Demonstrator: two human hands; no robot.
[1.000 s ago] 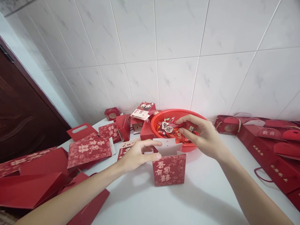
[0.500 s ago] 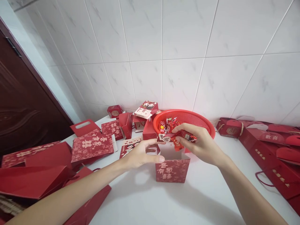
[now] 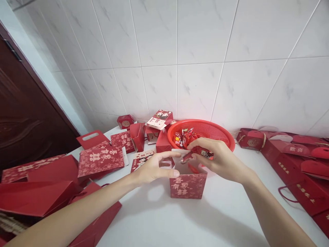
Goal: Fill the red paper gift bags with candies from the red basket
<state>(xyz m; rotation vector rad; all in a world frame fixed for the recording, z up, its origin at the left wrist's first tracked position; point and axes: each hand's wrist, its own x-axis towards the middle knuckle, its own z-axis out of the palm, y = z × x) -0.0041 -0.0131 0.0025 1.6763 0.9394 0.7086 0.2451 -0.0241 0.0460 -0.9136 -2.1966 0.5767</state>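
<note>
Red paperboard box (image 3: 187,189), pale-lined, floral-printed, stands open-topped on white surface (image 3: 154,223). Left hand (image 3: 151,168): thumb and fingers apart at its rim. Right hand (image 3: 224,159) clamped on glossy wrapped sweets (image 3: 201,151) above it. Perforated plastic basket (image 3: 218,132) behind.

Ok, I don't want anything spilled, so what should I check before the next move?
1. Box upright on the table: ok.
2. Box top open: ok.
3. Left hand at the box's rim: ok.
4. Left hand gripping firmly: cannot tell.
5. Right hand emptied: not ok, it has wrapped packets at the opening.
6. More packets in the basket: ok.
</note>
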